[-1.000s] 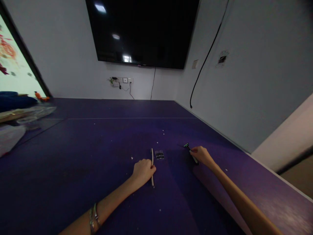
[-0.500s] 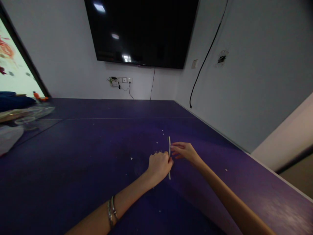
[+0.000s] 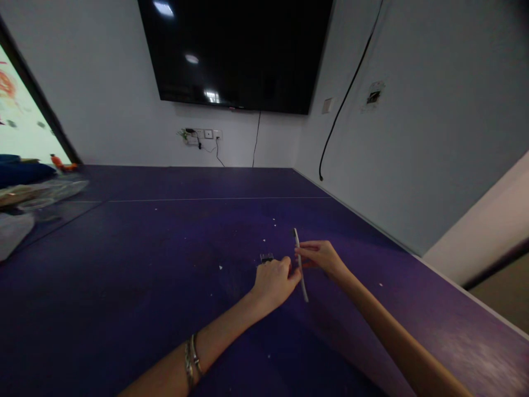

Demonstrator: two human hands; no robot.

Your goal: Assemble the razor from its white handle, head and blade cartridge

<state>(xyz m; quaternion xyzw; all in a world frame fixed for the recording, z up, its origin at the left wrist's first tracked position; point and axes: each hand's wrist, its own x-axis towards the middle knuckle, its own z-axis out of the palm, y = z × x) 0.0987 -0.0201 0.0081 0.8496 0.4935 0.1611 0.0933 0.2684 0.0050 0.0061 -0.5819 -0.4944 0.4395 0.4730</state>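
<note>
A thin white stick-like piece [image 3: 301, 264] stands tilted above the dark purple table [image 3: 144, 259]. My left hand [image 3: 275, 281] is closed and pinches the stick near its middle. My right hand [image 3: 322, 255] touches the same stick from the right with its fingers curled round it. A small dark block [image 3: 266, 257] lies on the table just beyond my left hand. Bracelets [image 3: 190, 355] sit on my left wrist.
A large black screen [image 3: 235, 52] hangs on the far wall above wall sockets [image 3: 202, 135]. A black cable [image 3: 343, 105] runs down the right wall. Clear plastic items and a blue cushion [image 3: 28, 182] lie at the table's far left. White crumbs dot the tabletop.
My left hand lifted the white stick off the table and carried it right. My right hand let go of the dark-handled tool and came in to meet the stick.
</note>
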